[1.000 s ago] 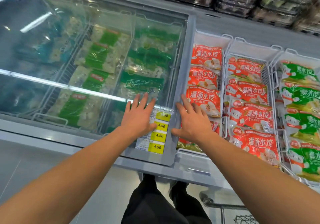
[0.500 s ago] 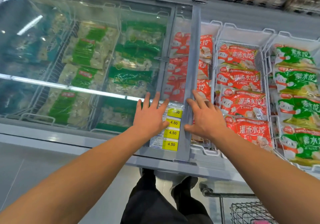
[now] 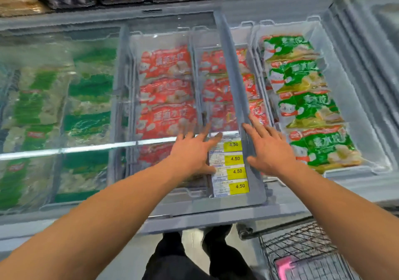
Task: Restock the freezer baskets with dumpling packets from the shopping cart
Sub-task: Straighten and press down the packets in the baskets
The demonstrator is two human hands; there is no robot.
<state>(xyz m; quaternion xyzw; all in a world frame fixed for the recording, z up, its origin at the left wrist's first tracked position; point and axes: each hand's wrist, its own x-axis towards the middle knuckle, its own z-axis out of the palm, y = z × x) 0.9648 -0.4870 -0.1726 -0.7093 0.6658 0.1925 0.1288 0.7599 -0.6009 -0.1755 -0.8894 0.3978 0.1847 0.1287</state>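
Head view: both hands, left hand (image 3: 194, 154), right hand (image 3: 269, 150), seemingly flat on sliding lid (image 3: 235, 89)

Both forearms are bare from the near edge of the view to the wrists, with no sleeve, cuff, watch, bracelet or glove showing on either. The left hand (image 3: 195, 154) and the right hand (image 3: 271, 150) are bare as well, and no ring shows on any of the fingers (image 3: 252, 128). Low down, between the arms, the legs are in dark, near-black trousers (image 3: 172, 260) of loose cloth with soft folds. The feet are in dark shoes (image 3: 217, 235), too blurred to show laces or a make.
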